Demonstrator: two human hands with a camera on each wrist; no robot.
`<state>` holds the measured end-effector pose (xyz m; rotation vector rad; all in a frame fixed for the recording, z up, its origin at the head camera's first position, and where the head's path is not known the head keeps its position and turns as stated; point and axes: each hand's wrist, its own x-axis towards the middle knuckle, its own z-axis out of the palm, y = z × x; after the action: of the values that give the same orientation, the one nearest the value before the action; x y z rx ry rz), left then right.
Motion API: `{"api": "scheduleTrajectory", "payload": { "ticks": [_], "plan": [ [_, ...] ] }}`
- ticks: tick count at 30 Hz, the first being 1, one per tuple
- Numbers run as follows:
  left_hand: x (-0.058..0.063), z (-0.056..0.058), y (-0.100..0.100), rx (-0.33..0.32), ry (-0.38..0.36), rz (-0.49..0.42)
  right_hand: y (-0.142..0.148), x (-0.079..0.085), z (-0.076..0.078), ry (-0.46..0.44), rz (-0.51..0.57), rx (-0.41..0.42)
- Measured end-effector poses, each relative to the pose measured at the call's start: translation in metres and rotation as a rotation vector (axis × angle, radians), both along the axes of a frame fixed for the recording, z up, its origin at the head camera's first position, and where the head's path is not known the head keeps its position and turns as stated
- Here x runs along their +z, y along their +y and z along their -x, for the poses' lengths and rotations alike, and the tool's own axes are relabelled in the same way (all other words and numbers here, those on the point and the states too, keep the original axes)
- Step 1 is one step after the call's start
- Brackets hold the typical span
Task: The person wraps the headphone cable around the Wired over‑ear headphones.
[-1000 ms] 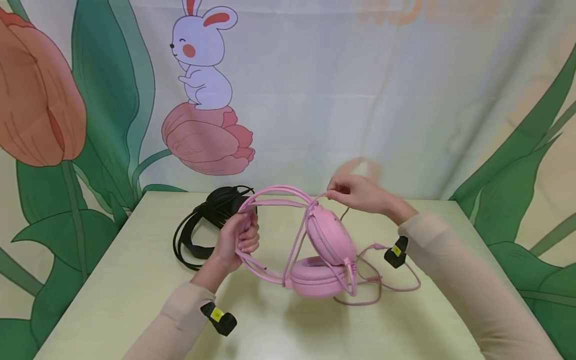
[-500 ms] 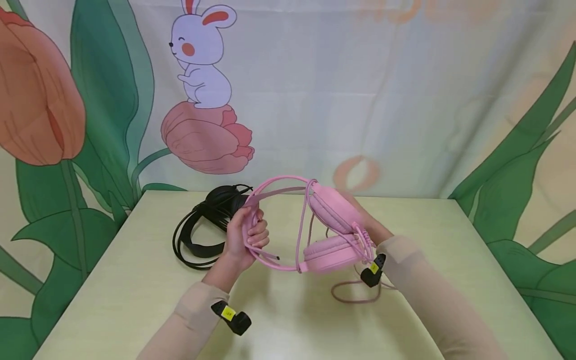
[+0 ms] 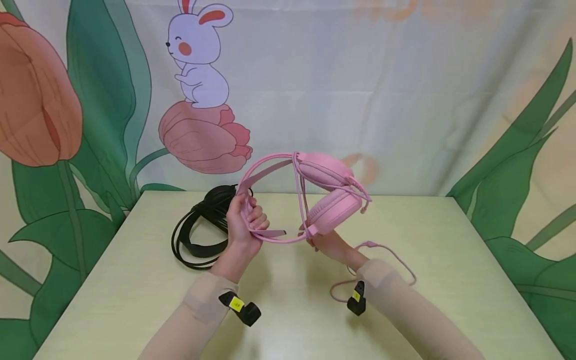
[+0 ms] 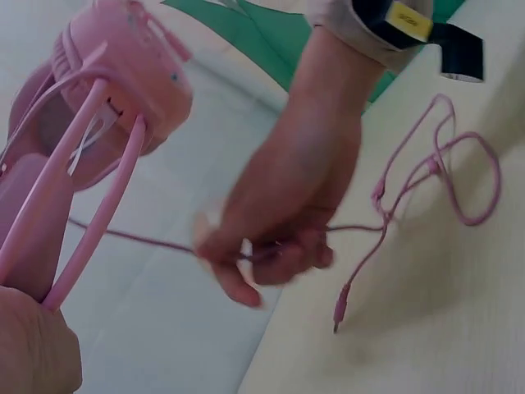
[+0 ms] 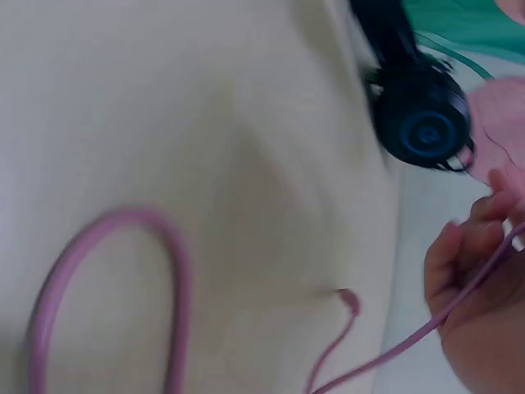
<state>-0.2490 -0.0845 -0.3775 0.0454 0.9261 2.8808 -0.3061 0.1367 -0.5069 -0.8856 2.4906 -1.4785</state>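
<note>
My left hand point(image 3: 245, 227) grips the headband of the pink headphones point(image 3: 335, 212), holding them raised above the table with the ear cups pointing right. A pink cable point(image 3: 299, 180) is wound across the frame beside the cups. Below the lower ear cup, my right hand point(image 3: 330, 247) holds the cable's loose length between curled fingers. In the left wrist view the cable point(image 4: 139, 240) runs from the headphones through that blurred hand point(image 4: 287, 197) down to the table. The right wrist view shows the hand point(image 5: 480, 295) with the cable point(image 5: 426, 328) across it.
Black headphones point(image 3: 216, 202) with a coiled black cable lie at the back left of the pale table point(image 3: 135, 280). The rest of the pink cable, with a plug point(image 4: 340, 308), trails on the table at the right. A printed curtain point(image 3: 306, 100) hangs behind the table.
The headphones have risen and tilted in my left hand. My right hand has moved from the upper ear cup, behind the cups, to below the lower one, and more cable now wraps round.
</note>
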Motion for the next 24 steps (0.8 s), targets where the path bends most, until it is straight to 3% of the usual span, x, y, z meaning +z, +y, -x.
{"api": "scheduleTrajectory", "payload": {
  "ticks": [2,3,5,11,18,24],
  "plan": [
    [0.002,0.003,0.002,0.063,-0.029,-0.002,-0.014,0.035,-0.034,-0.022,-0.101,-0.084],
    [0.003,0.005,0.003,0.091,-0.039,0.003,-0.019,0.045,-0.045,-0.023,-0.157,-0.109],
    [0.004,0.01,0.002,0.15,-0.052,0.026,-0.022,0.039,-0.047,0.016,-0.252,-0.128],
    [-0.005,0.02,-0.007,0.306,-0.088,0.109,-0.023,0.04,-0.059,0.171,-0.291,-0.07],
    [-0.014,0.027,-0.015,0.533,-0.158,0.206,-0.016,0.057,-0.076,0.165,-0.282,0.03],
    [-0.015,0.033,-0.026,0.681,-0.182,0.337,-0.002,0.07,-0.088,0.144,-0.307,0.168]
  ]
}}
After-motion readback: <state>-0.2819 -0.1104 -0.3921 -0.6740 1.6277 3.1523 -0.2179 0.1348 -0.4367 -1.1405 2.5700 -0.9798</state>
